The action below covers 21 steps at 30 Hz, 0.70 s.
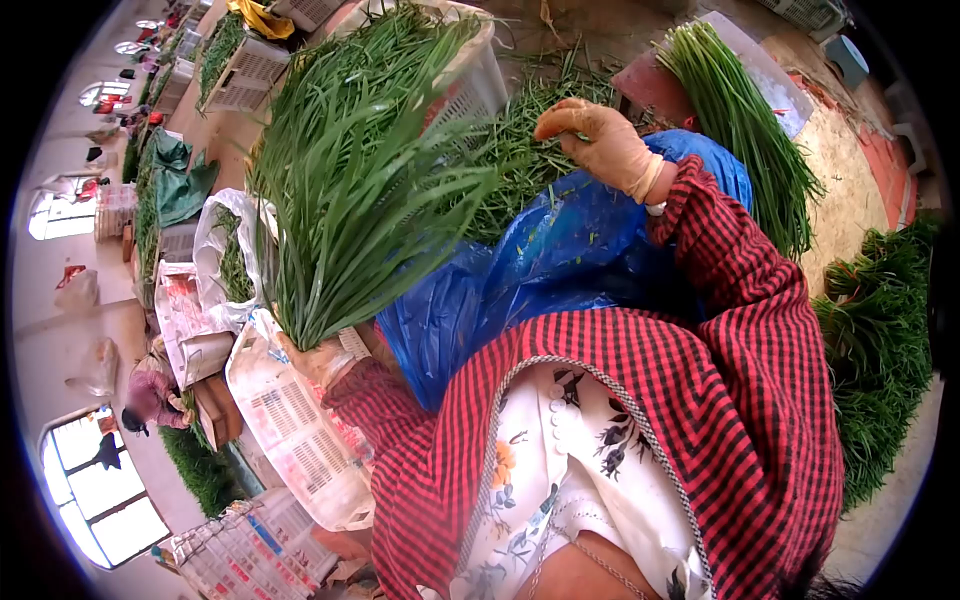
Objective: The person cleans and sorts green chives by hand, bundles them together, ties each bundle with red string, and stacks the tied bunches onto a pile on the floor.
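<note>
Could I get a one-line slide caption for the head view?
Left hand holding a bunch of long green leaves, gloved right hand raised near a blue plastic sheet.

A red-and-black checked jacket (765, 380) covers this worker, its neckline finished in speckled grey trim (650, 432). Beneath it sits a white floral blouse (600, 490) with round pale buttons (558, 405), and a fine chain (541, 562) crosses the neck. The right hand (600, 142) seems thinly gloved, with a rolled cuff (648, 178). Shiny blue plastic (460, 320) drapes the lap.
</note>
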### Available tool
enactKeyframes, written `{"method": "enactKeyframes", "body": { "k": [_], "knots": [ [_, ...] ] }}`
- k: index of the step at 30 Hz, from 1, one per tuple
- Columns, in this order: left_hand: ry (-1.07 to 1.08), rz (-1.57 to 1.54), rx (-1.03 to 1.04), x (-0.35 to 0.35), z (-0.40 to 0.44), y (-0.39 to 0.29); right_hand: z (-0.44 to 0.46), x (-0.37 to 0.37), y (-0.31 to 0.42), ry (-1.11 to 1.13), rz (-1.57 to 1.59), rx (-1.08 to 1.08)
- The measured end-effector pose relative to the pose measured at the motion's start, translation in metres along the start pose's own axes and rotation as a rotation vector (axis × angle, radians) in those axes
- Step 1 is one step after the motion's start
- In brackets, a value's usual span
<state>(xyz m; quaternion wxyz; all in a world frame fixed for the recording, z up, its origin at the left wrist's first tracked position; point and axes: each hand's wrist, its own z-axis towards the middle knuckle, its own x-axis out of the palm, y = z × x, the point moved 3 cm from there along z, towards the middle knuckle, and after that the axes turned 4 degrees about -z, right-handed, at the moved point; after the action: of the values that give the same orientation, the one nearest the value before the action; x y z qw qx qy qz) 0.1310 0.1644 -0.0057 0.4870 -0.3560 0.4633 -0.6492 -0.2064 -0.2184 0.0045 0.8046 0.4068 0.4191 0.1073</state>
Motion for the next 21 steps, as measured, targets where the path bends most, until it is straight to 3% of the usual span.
{"method": "enactKeyframes", "body": {
  "k": [1, 3, 4, 7, 9, 10, 11, 12, 13, 15, 18, 21],
  "knots": [
    [-0.003, 0.244, 0.05, 0.008, -0.006, -0.011, 0.003, -0.002, 0.005, -0.006, -0.008, -0.006],
    [-0.002, 0.319, 0.138, -0.011, 0.004, 0.004, 0.007, -0.016, 0.025, -0.334, 0.368, -0.061],
    [-0.011, -0.026, 0.028, -0.016, 0.011, 0.007, 0.008, -0.027, 0.04, -0.358, 0.372, -0.103],
    [-0.021, 0.215, 0.166, -0.002, 0.005, -0.001, 0.02, -0.043, 0.043, -0.306, 0.379, -0.104],
    [-0.014, -0.166, 0.042, 0.0, 0.007, 0.0, 0.029, -0.046, 0.046, -0.295, 0.353, -0.163],
    [-0.012, -0.168, 0.041, 0.002, 0.007, -0.002, 0.035, -0.044, 0.048, -0.263, 0.443, -0.2],
    [-0.024, -0.367, -0.033, 0.004, 0.006, -0.003, 0.039, -0.044, 0.047, -0.232, 0.533, -0.237],
    [-0.036, -0.565, -0.108, 0.008, 0.005, -0.006, 0.044, -0.047, 0.048, -0.151, 0.317, -0.268],
    [-0.033, -0.568, -0.108, 0.011, 0.001, -0.011, 0.043, -0.046, 0.051, -0.154, 0.314, -0.267],
    [0.011, 0.595, 0.418, 0.021, -0.009, -0.036, 0.048, -0.036, 0.059, 0.019, 0.313, -0.232],
    [-0.019, 0.224, 0.29, 0.006, 0.004, -0.011, 0.049, -0.025, 0.061, 0.132, 0.375, -0.241],
    [-0.045, 0.244, 0.237, 0.015, 0.0, -0.023, 0.046, -0.019, 0.06, 0.147, 0.339, -0.256]
  ]
}}
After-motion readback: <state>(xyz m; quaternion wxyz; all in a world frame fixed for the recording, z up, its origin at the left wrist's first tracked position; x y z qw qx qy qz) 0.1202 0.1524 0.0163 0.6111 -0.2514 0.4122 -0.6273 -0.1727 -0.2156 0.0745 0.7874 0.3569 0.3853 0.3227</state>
